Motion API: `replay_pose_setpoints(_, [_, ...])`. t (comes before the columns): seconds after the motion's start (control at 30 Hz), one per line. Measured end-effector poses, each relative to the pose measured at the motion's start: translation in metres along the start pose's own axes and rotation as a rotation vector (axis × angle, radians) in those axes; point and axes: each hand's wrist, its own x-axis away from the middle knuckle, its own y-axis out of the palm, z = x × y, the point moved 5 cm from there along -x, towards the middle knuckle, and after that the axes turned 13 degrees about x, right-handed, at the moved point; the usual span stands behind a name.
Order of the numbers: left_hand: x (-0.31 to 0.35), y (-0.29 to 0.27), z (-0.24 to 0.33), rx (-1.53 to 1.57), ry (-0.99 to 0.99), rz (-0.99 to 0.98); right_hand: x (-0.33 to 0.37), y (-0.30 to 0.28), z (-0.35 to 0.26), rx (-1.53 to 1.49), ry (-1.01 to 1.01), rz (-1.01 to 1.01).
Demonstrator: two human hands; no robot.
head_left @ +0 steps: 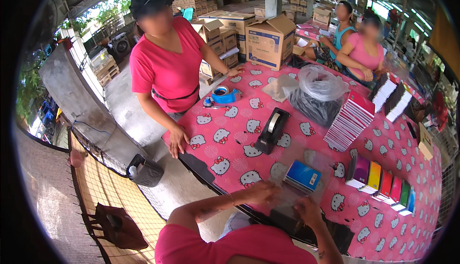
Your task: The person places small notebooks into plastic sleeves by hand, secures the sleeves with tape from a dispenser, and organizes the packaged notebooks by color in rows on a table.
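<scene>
A blue spiral notebook (pixel 303 175) lies flat near the table's front edge, on or inside a clear plastic sheet or bag (pixel 285 198). My left hand (pixel 263 192) is at the plastic's near left side, its fingers closed on the edge. Just right of it, my right hand (pixel 307 209) is bent over the plastic's near right side with fingers curled in; the fingertips are partly hidden. Neither hand touches the notebook. Beyond the notebook stands a black tape dispenser (pixel 272 130) with a roll of clear tape.
A row of colourful notebooks (pixel 381 182) and a tall notebook stack (pixel 350 120) stand on the right of the pink table cover (pixel 306 129). Plastic bags (pixel 320 91), blue tape (pixel 226 95) and a cardboard box (pixel 270 42) lie farther back. A co-worker (pixel 167 62) leans at the left edge.
</scene>
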Motion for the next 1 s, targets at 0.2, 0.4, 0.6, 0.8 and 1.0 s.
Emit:
replay_pose_setpoints(0.2, [-0.048, -0.048, -0.053, 0.433, -0.127, 0.231, -0.016, -0.035, 0.083, -0.105, 0.208, 0.222])
replay_pose_setpoints(0.4, [-0.063, -0.022, -0.096, 0.833, -0.598, 0.165, -0.029, -0.002, -0.051, 0.462, -0.004, 0.248])
replay_pose_setpoints(0.6, [-0.098, -0.043, -0.085, 0.390, -0.501, 0.303, -0.036, 0.008, -0.056, 0.474, 0.030, 0.341])
replay_pose_setpoints(0.8, [-0.214, 0.000, -0.072, 0.011, -0.041, 0.097, -0.042, 0.006, -0.058, 0.499, 0.032, 0.347])
replay_pose_setpoints(1.0, [-0.236, 0.039, -0.103, -0.275, 0.221, -0.077, -0.042, 0.006, -0.058, 0.490, 0.027, 0.368])
